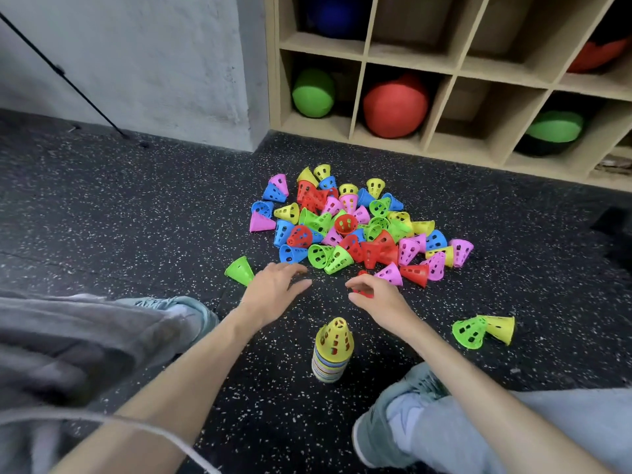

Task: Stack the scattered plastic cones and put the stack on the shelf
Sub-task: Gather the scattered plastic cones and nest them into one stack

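Right hand [374,292] pinches a red cone [363,293] at the near edge of the pile of cones [355,224] on the speckled floor [136,206]. Left hand [273,285] open, fingers spread, holding nothing. Stack [333,350] stands upright between the shoes, yellow on top. Shelf [444,73] behind the pile.
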Available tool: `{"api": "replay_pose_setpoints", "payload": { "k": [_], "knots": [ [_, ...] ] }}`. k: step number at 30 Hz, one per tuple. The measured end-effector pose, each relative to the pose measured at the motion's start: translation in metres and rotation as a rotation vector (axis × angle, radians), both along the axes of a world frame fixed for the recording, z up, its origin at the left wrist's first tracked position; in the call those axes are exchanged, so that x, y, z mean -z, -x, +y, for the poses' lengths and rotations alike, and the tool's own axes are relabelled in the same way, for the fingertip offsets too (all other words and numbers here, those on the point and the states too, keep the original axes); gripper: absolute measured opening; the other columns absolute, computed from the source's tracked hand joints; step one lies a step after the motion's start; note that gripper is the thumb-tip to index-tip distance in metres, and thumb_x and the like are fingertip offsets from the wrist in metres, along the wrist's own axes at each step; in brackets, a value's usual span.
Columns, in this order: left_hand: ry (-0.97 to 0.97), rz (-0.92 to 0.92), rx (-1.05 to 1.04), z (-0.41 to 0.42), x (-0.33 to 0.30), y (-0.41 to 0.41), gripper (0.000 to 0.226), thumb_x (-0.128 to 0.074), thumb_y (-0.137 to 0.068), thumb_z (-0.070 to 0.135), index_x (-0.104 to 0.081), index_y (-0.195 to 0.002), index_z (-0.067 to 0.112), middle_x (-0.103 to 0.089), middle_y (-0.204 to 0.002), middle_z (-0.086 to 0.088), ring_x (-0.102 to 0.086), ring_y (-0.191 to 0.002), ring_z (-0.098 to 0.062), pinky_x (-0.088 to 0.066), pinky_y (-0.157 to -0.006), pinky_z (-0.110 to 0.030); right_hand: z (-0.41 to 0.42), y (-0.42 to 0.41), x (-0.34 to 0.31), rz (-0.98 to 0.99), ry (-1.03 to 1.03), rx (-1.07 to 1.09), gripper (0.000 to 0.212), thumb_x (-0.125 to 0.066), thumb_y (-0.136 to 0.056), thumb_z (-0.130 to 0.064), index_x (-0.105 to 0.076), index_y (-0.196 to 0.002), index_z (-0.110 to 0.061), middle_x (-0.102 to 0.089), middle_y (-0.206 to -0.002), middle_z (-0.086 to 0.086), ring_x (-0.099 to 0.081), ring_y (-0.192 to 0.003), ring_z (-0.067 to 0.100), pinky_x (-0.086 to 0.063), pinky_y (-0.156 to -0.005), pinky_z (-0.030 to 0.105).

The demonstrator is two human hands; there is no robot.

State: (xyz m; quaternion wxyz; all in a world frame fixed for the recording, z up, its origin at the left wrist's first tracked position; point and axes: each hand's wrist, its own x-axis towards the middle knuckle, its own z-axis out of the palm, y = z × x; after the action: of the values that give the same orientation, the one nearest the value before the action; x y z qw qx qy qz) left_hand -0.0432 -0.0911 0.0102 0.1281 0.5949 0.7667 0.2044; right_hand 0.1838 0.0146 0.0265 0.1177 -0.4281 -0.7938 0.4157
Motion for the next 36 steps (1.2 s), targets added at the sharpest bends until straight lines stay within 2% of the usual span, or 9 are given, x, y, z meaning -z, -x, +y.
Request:
{"api": "replay_pose_setpoints", "payload": {
  "k": [3, 9, 12, 15, 21, 25, 27, 33, 36],
  "knots": [
    [0.02, 0.081, -0.013, 0.014, 0.013, 0.028, 0.049, -0.052, -0.101, 0.052, -0.055, -0.141, 0.024, -0.058, -0.141, -0.003, -0.052, -0.129, -0.025, -0.042, -0.111, -0.044, 0.02, 0.015, 0.011, -0.059, 0.007, -0.001, 0.019, -0.065, -0.096, -0.02, -0.066, -0.11, -0.034, -0.066, -0.117, -0.006, -0.06, -0.112, 0.012, -0.048, -0.104, 0.041],
    [0.07, 0.177, -0.169, 0.015, 0.063, 0.077, 0.052, -0.069, -0.095, 0.039, -0.055, -0.143, 0.024, -0.04, -0.155, -0.014, -0.037, -0.142, -0.038, -0.038, -0.112, -0.054, 0.055, 0.046, 0.046, -0.135, 0.003, -0.012, 0.024, -0.061, -0.099, -0.016, -0.068, -0.118, -0.029, -0.064, -0.124, -0.01, -0.057, -0.114, 0.01, -0.047, -0.1, 0.033],
    [0.122, 0.118, -0.275, 0.015, 0.088, 0.095, 0.06, -0.068, -0.095, 0.041, -0.047, -0.148, 0.024, -0.027, -0.162, -0.017, -0.027, -0.147, -0.041, -0.036, -0.113, -0.058, 0.072, 0.059, 0.063, -0.147, -0.01, 0.019, 0.024, -0.059, -0.1, -0.015, -0.068, -0.118, -0.028, -0.059, -0.119, -0.011, -0.053, -0.11, 0.01, -0.042, -0.09, 0.031],
    [0.171, 0.042, -0.329, 0.021, 0.109, 0.107, 0.07, -0.067, -0.095, 0.044, -0.038, -0.155, 0.021, -0.019, -0.166, -0.017, -0.023, -0.148, -0.042, -0.035, -0.115, -0.058, 0.087, 0.069, 0.077, -0.139, -0.03, 0.031, 0.026, -0.058, -0.099, -0.013, -0.068, -0.118, -0.026, -0.056, -0.122, -0.008, -0.054, -0.112, 0.013, -0.043, -0.097, 0.034],
    [-0.015, -0.087, -0.324, 0.047, 0.121, 0.111, 0.061, -0.071, -0.094, 0.029, -0.048, -0.15, 0.016, -0.049, -0.15, -0.005, -0.034, -0.14, -0.031, -0.038, -0.115, -0.047, 0.115, 0.083, 0.094, -0.1, -0.096, 0.04, 0.03, -0.057, -0.097, -0.005, -0.066, -0.11, -0.03, -0.052, -0.123, -0.007, -0.051, -0.12, 0.014, -0.037, -0.115, 0.041],
    [-0.158, -0.204, -0.377, 0.057, 0.121, 0.105, 0.046, -0.07, -0.095, 0.018, -0.057, -0.139, 0.024, -0.065, -0.124, 0.005, -0.047, -0.12, -0.019, -0.041, -0.104, -0.034, 0.132, 0.089, 0.101, -0.145, -0.141, 0.096, 0.033, -0.057, -0.096, -0.003, -0.067, -0.123, -0.019, -0.05, -0.141, 0.005, -0.044, -0.137, 0.021, -0.027, -0.122, 0.04],
    [-0.18, -0.249, -0.381, 0.058, 0.121, 0.101, 0.046, -0.069, -0.095, 0.019, -0.056, -0.138, 0.029, -0.062, -0.12, 0.011, -0.046, -0.116, -0.014, -0.041, -0.098, -0.03, 0.137, 0.093, 0.102, -0.146, -0.139, 0.11, 0.037, -0.058, -0.095, -0.002, -0.065, -0.128, -0.018, -0.046, -0.148, 0.007, -0.042, -0.14, 0.024, -0.028, -0.121, 0.044],
    [-0.14, -0.289, -0.439, 0.048, 0.136, 0.099, 0.07, -0.076, -0.09, 0.018, -0.042, -0.149, 0.029, -0.035, -0.153, 0.004, -0.033, -0.14, -0.014, -0.037, -0.11, -0.035, 0.136, 0.098, 0.101, -0.169, -0.101, 0.112, 0.044, -0.056, -0.099, -0.006, -0.055, -0.141, -0.018, -0.05, -0.145, 0.002, -0.048, -0.135, 0.02, -0.039, -0.115, 0.045],
    [-0.05, -0.369, -0.466, 0.04, 0.142, 0.102, 0.075, -0.074, -0.091, 0.014, -0.035, -0.153, 0.031, -0.041, -0.146, 0.0, -0.044, -0.127, -0.015, -0.04, -0.11, -0.04, 0.132, 0.097, 0.105, -0.184, -0.089, 0.119, 0.044, -0.056, -0.099, -0.007, -0.054, -0.141, -0.018, -0.051, -0.142, 0.001, -0.051, -0.132, 0.018, -0.041, -0.114, 0.044]
  ]
}}
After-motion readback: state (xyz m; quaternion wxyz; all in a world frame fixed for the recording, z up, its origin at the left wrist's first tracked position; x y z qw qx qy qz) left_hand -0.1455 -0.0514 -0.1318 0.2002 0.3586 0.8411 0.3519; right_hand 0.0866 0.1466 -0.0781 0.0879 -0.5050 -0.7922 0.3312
